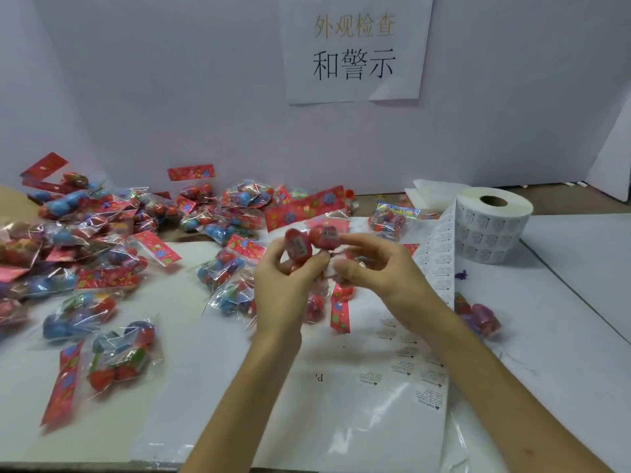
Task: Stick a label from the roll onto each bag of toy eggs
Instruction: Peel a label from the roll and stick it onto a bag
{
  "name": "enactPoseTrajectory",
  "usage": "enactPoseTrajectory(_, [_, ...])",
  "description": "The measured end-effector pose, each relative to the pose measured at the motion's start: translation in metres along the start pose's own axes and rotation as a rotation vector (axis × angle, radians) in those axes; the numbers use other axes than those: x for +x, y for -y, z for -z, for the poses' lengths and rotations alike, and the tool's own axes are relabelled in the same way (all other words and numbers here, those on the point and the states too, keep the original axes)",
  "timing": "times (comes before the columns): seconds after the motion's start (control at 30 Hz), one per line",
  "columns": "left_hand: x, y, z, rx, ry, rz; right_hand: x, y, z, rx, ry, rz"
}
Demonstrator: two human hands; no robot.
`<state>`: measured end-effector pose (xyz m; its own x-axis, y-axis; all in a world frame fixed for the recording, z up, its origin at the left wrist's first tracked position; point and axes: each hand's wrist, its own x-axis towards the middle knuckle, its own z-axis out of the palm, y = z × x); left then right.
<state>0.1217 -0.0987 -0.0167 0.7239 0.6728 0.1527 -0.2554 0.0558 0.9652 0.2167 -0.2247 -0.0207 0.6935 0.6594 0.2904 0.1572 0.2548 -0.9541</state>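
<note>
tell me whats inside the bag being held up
Inside the held bag, two red toy eggs show above the left hand and right hand. Their fingers cover the middle, so further contents cannot be seen.

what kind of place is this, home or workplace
Probably a packing or inspection bench in a small factory: a printed sign, a big label roll, and a heap of identical bags of toy eggs. The left hand and right hand hold one bag.

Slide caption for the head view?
Left hand and right hand hold a bag of toy eggs; label roll at right.
</note>
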Motion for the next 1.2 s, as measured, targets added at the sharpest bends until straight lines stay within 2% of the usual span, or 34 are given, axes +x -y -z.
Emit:
enactPoseTrajectory(0.2, [0.035,-0.003,-0.015,-0.034,0.211,0.101,0.005,0.0,0.02,0.056,-0.105,0.01])
enactPoseTrajectory(0.37, [0.049,0.011,-0.033,0.006,0.425,0.121,0.008,-0.002,0.03,-0.044,-0.341,-0.019])
enactPoseTrajectory(0.47, [0.059,0.017,-0.037,-0.037,0.518,0.183,0.008,-0.002,0.04,-0.046,-0.36,-0.034])
enactPoseTrajectory(0.63, [0.074,0.023,-0.041,-0.054,0.596,0.278,0.009,-0.002,0.051,0.022,-0.36,-0.104])
enactPoseTrajectory(0.77, [0.078,0.026,-0.041,-0.165,0.601,0.322,0.01,-0.002,0.057,0.053,-0.367,-0.14])
enactPoseTrajectory(0.87, [0.076,0.024,-0.04,-0.108,0.611,0.313,0.011,0.0,0.061,-0.217,-0.485,-0.105])
enactPoseTrajectory(0.93, [0.074,0.024,-0.041,0.013,0.649,0.269,0.012,0.004,0.068,-0.271,-0.531,-0.071])
enactPoseTrajectory(1.1, [0.073,0.024,-0.04,0.196,0.801,0.178,0.023,0.03,0.09,-0.285,-0.3,-0.153])
enactPoseTrajectory(1.2, [0.074,0.026,-0.037,0.179,0.755,0.191,0.025,0.047,0.101,-0.346,-0.127,-0.218])
